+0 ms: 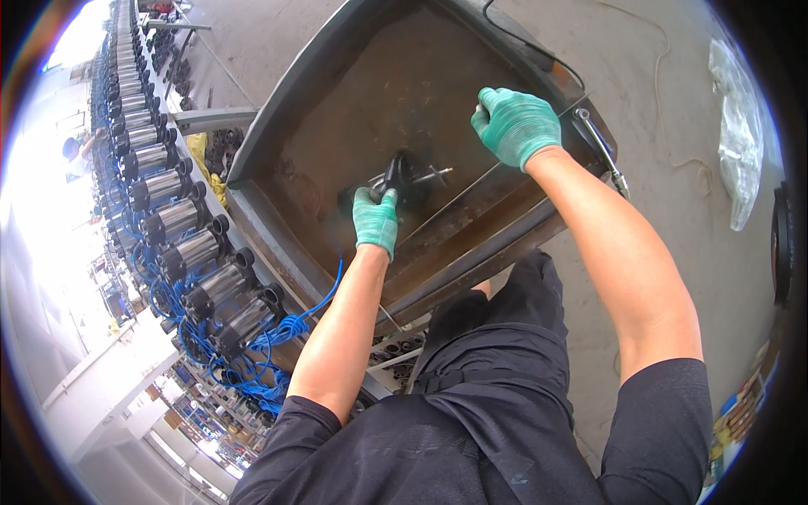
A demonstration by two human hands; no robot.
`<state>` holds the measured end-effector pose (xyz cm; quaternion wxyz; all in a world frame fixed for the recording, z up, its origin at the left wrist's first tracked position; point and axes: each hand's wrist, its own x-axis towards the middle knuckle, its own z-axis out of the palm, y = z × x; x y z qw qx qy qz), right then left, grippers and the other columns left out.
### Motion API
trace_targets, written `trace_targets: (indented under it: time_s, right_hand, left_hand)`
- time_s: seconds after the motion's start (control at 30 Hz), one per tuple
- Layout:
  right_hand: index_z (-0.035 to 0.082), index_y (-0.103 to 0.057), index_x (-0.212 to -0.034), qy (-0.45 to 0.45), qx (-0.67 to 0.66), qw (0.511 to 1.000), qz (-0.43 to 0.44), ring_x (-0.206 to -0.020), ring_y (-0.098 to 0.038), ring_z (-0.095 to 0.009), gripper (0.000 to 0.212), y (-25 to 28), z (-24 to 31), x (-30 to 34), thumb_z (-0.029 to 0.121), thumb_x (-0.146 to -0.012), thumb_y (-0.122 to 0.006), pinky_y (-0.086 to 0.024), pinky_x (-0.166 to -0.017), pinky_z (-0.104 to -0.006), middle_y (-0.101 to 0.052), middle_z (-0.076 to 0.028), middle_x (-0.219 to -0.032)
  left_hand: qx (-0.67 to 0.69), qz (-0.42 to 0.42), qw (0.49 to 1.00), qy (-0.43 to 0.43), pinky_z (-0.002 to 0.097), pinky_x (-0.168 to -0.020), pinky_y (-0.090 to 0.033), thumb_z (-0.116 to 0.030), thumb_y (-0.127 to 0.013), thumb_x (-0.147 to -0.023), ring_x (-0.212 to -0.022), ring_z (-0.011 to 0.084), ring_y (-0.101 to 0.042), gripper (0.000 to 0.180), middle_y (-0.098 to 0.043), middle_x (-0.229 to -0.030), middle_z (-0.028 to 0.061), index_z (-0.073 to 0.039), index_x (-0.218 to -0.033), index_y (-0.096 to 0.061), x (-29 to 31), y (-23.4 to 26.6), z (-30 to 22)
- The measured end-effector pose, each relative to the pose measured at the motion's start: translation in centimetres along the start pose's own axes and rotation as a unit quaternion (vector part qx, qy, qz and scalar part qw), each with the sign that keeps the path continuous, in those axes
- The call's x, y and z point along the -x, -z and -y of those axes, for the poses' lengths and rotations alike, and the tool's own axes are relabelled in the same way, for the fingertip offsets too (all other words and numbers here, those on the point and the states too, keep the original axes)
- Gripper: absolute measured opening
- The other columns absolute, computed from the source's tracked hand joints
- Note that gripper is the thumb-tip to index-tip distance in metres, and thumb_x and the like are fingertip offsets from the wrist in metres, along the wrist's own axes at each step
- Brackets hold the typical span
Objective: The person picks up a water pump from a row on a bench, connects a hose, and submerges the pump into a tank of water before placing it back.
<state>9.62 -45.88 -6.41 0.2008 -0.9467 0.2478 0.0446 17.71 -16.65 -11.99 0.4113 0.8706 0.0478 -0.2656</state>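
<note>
My left hand (pixel 375 222), in a green knit glove, is closed on a black pump (pixel 392 175) that sits partly under murky brown water in a large metal tank (pixel 290 76). Its lower part is hidden by the water. A thin metal piece with a brass-coloured tip (pixel 449 170) sticks out beside it. My right hand (pixel 518 126), gloved alike, hangs above the tank's right side with its fingers curled tight. Whatever they may hold is hidden. A ratchet wrench (pixel 602 147) lies on the tank's right rim, near my right forearm.
Along the left runs a long row of silver-and-black pumps (pixel 177 220) with coiled blue cables (pixel 273 337). One blue strand reaches toward my left forearm. A black cable (pixel 539 49) crosses the tank's far right edge. Clear plastic sheeting (pixel 736 135) lies on the floor at right.
</note>
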Motion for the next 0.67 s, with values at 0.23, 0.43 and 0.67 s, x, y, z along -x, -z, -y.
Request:
trace_targets:
  time_s: [0.23,0.43,0.67]
  right_hand:
    - [0.011,-0.069,-0.100,0.001,0.004,1.000,-0.004,-0.087,-0.072,-0.033,0.023,-0.3,-0.3,0.1,0.030,-0.096,-0.056,-0.058,-0.077,-0.0454,-0.074,-0.013,-0.095]
    - [0.011,-0.068,-0.098,0.002,-0.003,1.000,-0.004,-0.089,-0.071,-0.034,0.023,0.1,0.3,0.1,0.030,-0.095,-0.056,-0.057,-0.079,-0.0463,-0.073,-0.013,-0.096]
    - [0.010,-0.066,-0.098,0.017,-0.019,1.000,-0.001,-0.092,-0.069,-0.035,0.024,0.9,0.8,0.1,0.032,-0.096,-0.055,-0.056,-0.081,-0.0474,-0.072,-0.013,-0.098]
  left_hand:
    - [-0.003,-0.009,1.000,0.000,0.0290,-0.047,-0.053,-0.011,-0.072,-0.093,-0.067,0.0139,-0.054,0.023,-0.054,-0.083,0.0040,-0.006,-0.093,-0.050,-0.1,-0.4,0.6]
    - [-0.060,-0.031,0.997,-0.027,0.0291,-0.057,-0.042,-0.012,-0.075,-0.090,-0.067,0.0115,-0.047,0.023,-0.053,-0.075,0.0006,-0.005,-0.087,-0.053,0.6,0.8,-0.3]
    - [0.019,-0.036,0.994,-0.098,0.0271,-0.073,-0.048,-0.015,-0.075,-0.092,-0.079,0.0101,-0.056,0.020,-0.067,-0.086,0.0031,0.000,-0.102,-0.065,4.7,7.0,-4.1]
